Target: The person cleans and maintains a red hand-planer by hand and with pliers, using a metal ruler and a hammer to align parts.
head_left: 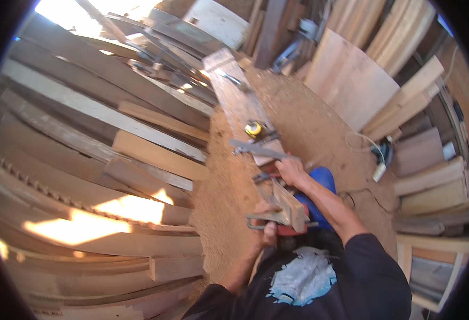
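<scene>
A short wooden block (pixel 292 209) is held at an angle in front of my body. My left hand (pixel 269 230) closes around its near left end, beside a bent grey metal rod (pixel 263 217). At the block's far end, my right hand (pixel 292 170) has its fingers curled in. A flat grey metal strip (pixel 258 149) reaches left from that hand, and a red-handled tool (pixel 268 176) lies close against its fingers. Which of these the right hand grips is hidden. Under the block, some red (pixel 292 230) shows.
A long plank (pixel 239 101) extends ahead, with a yellow tape measure (pixel 253 128) and a metal tool (pixel 231 78) on it. Stacked boards (pixel 159 154) crowd the left. Sawdust (pixel 221 186) covers the ground. At right are a corded green power tool (pixel 385 152) and leaning boards (pixel 351 80).
</scene>
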`<state>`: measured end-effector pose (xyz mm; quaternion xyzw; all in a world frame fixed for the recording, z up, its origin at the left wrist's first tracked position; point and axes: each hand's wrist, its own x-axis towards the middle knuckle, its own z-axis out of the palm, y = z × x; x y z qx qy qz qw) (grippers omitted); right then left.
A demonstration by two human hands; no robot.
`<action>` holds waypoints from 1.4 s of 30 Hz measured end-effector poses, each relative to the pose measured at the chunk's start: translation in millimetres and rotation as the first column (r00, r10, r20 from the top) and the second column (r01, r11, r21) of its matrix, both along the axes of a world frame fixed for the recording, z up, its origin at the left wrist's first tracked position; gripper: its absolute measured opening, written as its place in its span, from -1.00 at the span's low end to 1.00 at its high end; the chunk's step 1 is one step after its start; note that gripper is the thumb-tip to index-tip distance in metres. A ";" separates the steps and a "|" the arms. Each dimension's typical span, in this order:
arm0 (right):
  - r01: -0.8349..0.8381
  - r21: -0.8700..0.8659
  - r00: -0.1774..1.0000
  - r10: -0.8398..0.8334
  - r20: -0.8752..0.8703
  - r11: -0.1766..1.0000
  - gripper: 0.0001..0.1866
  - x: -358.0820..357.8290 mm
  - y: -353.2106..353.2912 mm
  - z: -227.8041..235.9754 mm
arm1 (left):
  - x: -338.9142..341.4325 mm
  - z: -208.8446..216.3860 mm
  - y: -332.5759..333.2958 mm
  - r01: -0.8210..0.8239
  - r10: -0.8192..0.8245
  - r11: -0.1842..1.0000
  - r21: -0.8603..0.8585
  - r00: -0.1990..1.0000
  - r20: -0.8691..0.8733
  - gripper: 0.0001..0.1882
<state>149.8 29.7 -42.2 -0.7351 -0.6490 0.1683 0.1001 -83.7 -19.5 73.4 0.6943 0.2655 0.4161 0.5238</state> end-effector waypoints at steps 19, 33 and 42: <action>-0.210 -0.245 0.950 0.256 0.177 0.947 -0.78 -21.3 13.4 19.8 | -1.0 19.0 7.2 0.049 -0.047 0.999 0.015 0.994 -0.101 -0.43; -0.041 0.209 0.998 0.052 -0.043 0.977 -0.72 -3.4 23.7 34.3 | -5.7 21.1 5.0 0.031 -0.027 0.999 0.042 0.994 -0.109 -0.45; 0.295 -0.299 0.932 -0.343 -0.121 0.907 -0.67 56.4 4.8 16.3 | 2.7 15.0 11.5 0.090 -0.087 0.996 0.029 0.991 -0.100 -0.40</action>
